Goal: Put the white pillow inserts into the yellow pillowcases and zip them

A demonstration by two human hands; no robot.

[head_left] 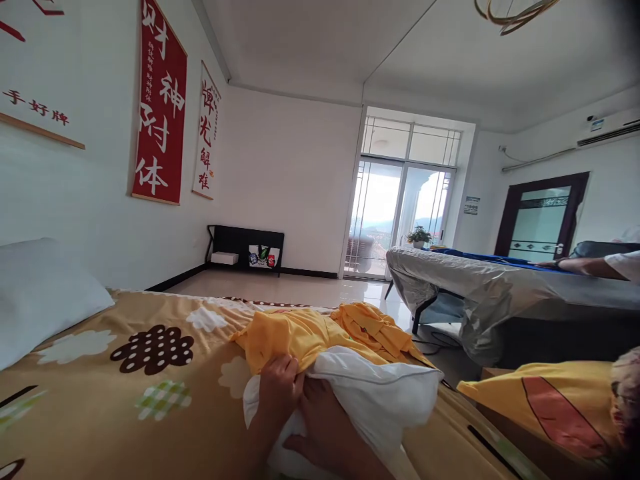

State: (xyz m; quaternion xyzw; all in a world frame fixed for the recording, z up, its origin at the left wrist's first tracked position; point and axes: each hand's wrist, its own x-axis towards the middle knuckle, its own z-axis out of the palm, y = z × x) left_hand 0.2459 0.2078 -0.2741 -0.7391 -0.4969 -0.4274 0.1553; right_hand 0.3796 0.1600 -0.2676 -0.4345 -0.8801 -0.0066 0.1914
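Note:
A plump white pillow (375,387) with a piped edge lies on the bed in front of me. Its far side meets a bunched yellow pillowcase (300,337); how far it sits inside the cloth is hidden. My left hand (279,387) is closed in a fist on the near edge of the pillowcase. Right beside it, my right hand (327,413) grips the pillow with its back turned up and the thumb stuck out to the left. Its fingertips are hidden in the folds. More crumpled yellow cloth (375,327) lies just beyond.
A brown patterned sheet (210,400) covers the bed. Another white pillow (45,300) rests at the left. At right are a yellow cushion (545,400), a plastic-covered table (480,280) and another person's arm (590,265). A low black shelf (240,239) stands by the wall.

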